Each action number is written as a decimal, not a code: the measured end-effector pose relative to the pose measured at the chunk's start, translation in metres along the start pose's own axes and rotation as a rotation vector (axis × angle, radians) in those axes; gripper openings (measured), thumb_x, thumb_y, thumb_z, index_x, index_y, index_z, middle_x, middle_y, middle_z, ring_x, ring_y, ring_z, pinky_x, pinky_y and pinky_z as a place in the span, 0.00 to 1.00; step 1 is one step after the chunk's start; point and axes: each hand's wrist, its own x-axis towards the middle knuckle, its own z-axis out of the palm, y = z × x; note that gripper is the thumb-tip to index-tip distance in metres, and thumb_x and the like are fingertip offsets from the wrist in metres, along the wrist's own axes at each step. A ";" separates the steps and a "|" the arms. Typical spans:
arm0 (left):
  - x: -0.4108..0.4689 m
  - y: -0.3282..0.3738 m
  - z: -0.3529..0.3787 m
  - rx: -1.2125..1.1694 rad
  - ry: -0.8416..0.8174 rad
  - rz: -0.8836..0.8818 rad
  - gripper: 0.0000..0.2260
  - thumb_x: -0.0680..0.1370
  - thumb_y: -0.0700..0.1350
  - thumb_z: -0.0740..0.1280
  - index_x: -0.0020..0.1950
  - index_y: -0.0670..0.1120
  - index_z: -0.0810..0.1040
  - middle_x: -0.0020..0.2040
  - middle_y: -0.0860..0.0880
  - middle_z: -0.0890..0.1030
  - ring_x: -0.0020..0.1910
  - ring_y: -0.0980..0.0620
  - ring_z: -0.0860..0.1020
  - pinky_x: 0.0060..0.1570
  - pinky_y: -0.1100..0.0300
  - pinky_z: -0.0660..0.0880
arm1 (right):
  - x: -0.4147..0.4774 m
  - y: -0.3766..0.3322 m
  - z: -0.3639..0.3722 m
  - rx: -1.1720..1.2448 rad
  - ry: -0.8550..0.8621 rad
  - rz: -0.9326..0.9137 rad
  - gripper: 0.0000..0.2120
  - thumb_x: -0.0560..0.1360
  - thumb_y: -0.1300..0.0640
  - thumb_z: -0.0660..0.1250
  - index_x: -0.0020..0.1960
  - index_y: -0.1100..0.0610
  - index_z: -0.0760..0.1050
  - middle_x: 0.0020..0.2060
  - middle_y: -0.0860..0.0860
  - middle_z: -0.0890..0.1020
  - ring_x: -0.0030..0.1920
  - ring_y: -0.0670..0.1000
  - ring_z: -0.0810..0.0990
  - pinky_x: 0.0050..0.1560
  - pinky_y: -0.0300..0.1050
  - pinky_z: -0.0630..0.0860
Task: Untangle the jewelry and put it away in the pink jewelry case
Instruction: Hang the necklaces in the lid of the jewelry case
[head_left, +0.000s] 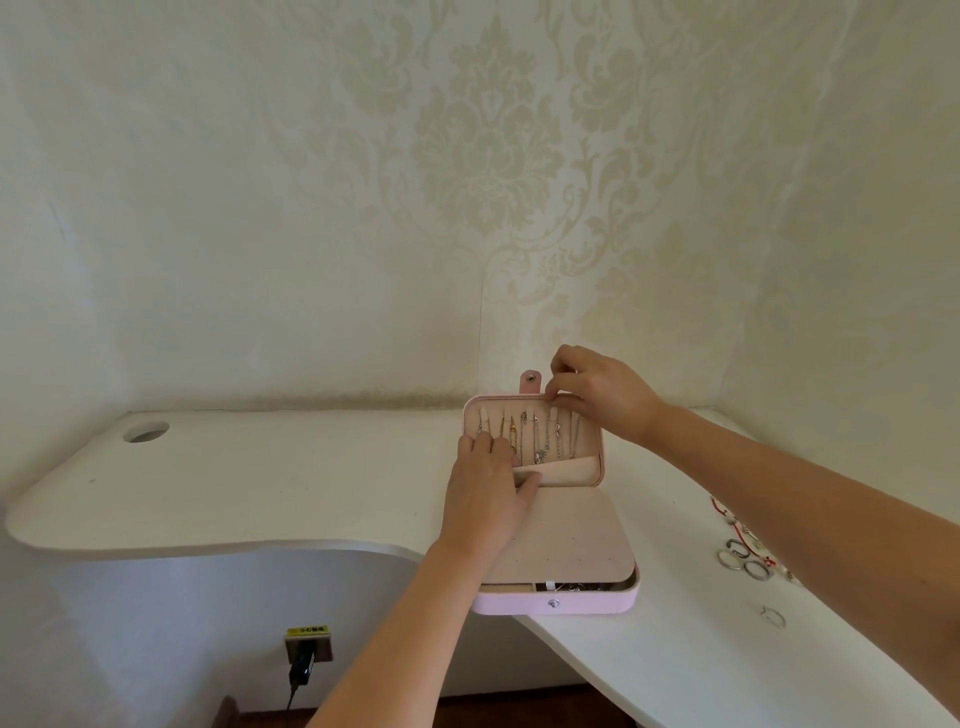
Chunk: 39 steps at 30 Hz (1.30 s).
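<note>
The pink jewelry case stands open on the white desk, its lid upright against the wall. Several thin necklaces hang in a row inside the lid. My left hand lies over the lid's lower left, fingers on the chains and thumb at the elastic pocket. My right hand pinches something small at the lid's top right edge, beside the snap tab. A beige divider panel covers the base; small pieces show under its front edge.
Loose rings and a red cord tangle lie on the desk to the right, partly behind my right forearm. One more small ring lies nearer me. A cable hole is at far left; a wall socket sits below the desk.
</note>
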 end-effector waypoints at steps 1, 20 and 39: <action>0.000 0.000 0.000 0.005 -0.010 -0.003 0.13 0.75 0.52 0.67 0.51 0.43 0.76 0.52 0.46 0.74 0.57 0.46 0.68 0.52 0.57 0.71 | -0.002 0.000 0.000 -0.006 0.002 -0.007 0.04 0.68 0.64 0.75 0.42 0.59 0.82 0.40 0.55 0.76 0.37 0.55 0.76 0.28 0.44 0.72; 0.002 -0.002 0.005 0.044 0.000 0.015 0.13 0.74 0.52 0.68 0.49 0.43 0.76 0.51 0.46 0.75 0.54 0.47 0.69 0.51 0.57 0.70 | -0.015 -0.038 0.024 0.770 -0.033 1.115 0.07 0.74 0.62 0.66 0.42 0.56 0.82 0.41 0.48 0.79 0.56 0.54 0.76 0.56 0.46 0.73; 0.010 -0.019 0.000 -0.420 -0.156 -0.590 0.29 0.73 0.52 0.72 0.69 0.41 0.68 0.61 0.44 0.78 0.57 0.46 0.77 0.50 0.56 0.73 | -0.080 -0.041 0.021 1.156 0.098 0.940 0.34 0.68 0.71 0.72 0.67 0.48 0.66 0.57 0.54 0.76 0.47 0.49 0.78 0.46 0.43 0.80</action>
